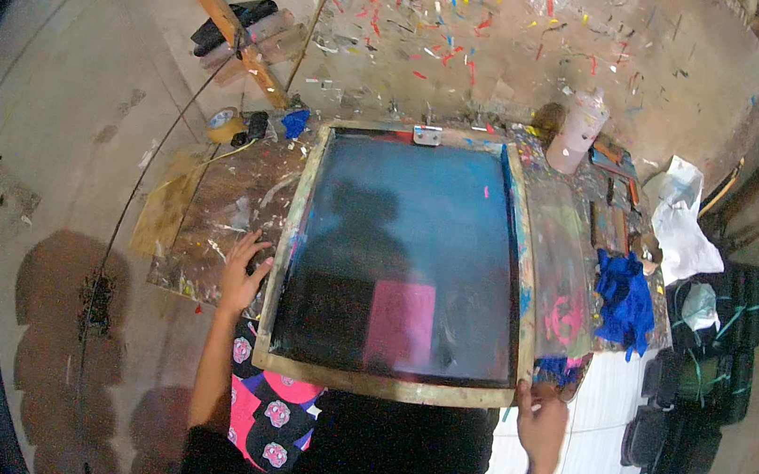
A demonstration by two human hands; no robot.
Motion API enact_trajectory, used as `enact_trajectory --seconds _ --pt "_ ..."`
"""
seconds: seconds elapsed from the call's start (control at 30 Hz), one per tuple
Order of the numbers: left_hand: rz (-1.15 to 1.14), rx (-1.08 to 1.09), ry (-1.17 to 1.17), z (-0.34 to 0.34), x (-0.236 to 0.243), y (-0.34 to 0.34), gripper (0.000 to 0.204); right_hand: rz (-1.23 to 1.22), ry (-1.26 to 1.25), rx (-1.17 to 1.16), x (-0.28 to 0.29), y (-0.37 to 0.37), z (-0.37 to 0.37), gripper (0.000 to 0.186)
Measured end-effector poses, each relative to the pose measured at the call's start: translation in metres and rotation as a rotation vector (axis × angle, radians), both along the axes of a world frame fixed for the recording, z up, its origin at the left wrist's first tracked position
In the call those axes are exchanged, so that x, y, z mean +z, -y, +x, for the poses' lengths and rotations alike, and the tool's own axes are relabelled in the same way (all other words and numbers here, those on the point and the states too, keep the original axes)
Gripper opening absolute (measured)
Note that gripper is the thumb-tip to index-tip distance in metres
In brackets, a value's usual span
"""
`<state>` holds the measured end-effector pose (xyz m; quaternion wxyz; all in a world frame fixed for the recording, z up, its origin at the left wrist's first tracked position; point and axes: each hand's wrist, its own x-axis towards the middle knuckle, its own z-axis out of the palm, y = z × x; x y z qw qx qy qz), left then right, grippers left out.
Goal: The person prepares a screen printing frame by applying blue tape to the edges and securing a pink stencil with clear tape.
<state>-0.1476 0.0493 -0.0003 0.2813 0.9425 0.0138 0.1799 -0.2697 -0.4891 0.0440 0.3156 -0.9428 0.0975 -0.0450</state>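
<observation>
The wooden frame [380, 387] with its dark, blue-stained mesh [421, 204] lies in front of the person, on the counter [210, 226], its far rail meeting a metal clamp [427, 136]. The right hand [543, 420] is curled at the near right corner, thumb against the wood, and seems to grip it; the left hand [245, 273] holds nothing, its fingers loosely spread beside the left rail, though whether the thumb touches the wood I cannot tell. To handle the frame well, I would keep that corner hold firm but light, move it squarely about the clamp without twisting, and keep fingertips off the mesh. The left hand would best steady the side rail or stay well out from under it. The pink patch [400, 320] showing through the mesh makes a handy check that everything sits straight. As for lettering, none can be read: the tape roll [222, 126] and the pale cup [576, 138] show no legible label, the pink mark [564, 319] right of the frame looks like a smudged figure, and the patterned fabric [278, 414] below bears pink motifs
</observation>
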Motion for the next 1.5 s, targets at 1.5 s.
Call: enact_trajectory --seconds 1.5 --pt "0.166 0.067 -0.048 0.278 -0.013 0.056 0.084 0.644 -0.229 0.720 -0.046 -0.168 0.608 0.021"
